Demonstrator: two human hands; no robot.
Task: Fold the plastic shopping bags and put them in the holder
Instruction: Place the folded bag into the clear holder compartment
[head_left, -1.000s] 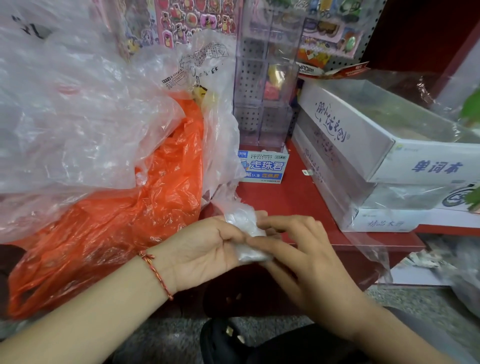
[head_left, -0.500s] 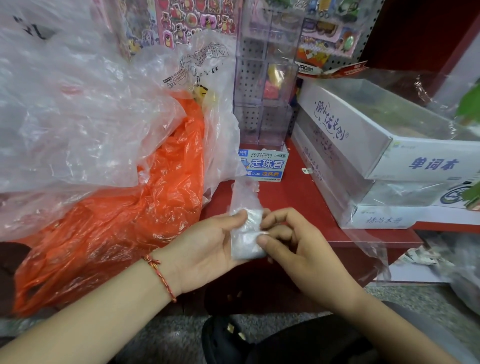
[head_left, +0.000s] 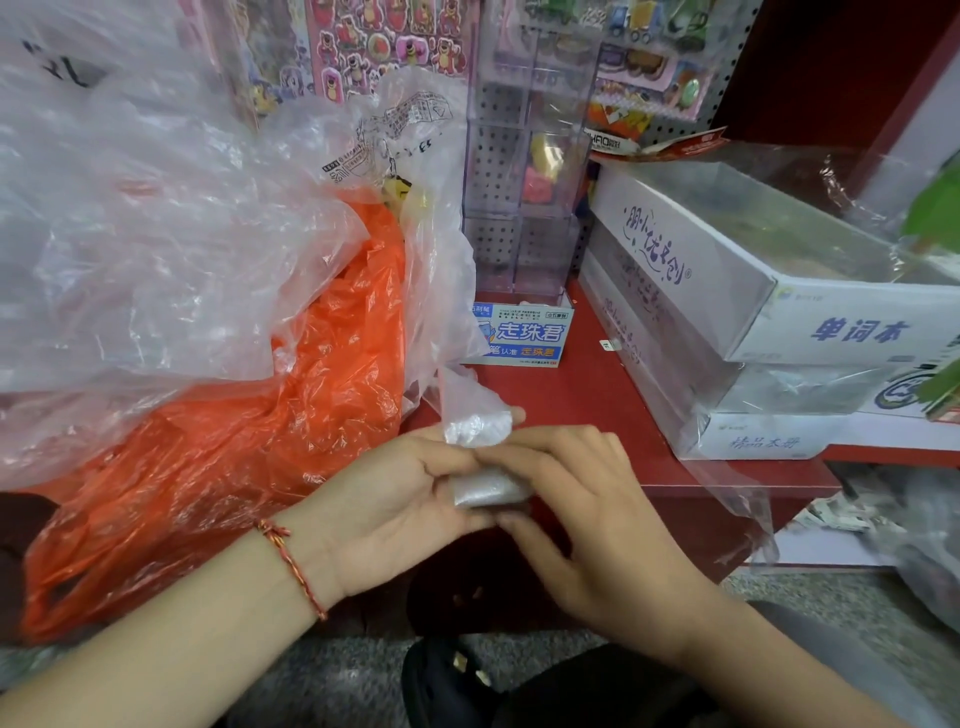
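Red shop bench (head_left: 597, 395), crowded with stacked white boxes (head_left: 727, 291), a small blue-and-white carton (head_left: 524, 335) and a clear plastic display rack (head_left: 519, 182) beneath sheets of cartoon stickers (head_left: 384, 41): a person's left hand (head_left: 395, 499), a red string bracelet (head_left: 291, 561) at the wrist, cradles a clear plastic bag (head_left: 485, 486) folded down to a small thick packet, its fingers curled behind it, while the right hand (head_left: 582, 509) pinches the same packet from the other side, forefinger laid across the top and thumb under the lower edge. Gripping from both sides appears meant to stop the slippery film springing open while the loose tail (head_left: 467, 400), standing up above the fingers, is folded over or tucked in. The packet seems held just in front of the bench edge, not resting on it. To the left an orange bag (head_left: 291, 415) and a heap of crumpled clear bags (head_left: 156, 234) lie unfolded, seemingly awaiting their turn; which object serves as the holder cannot be told
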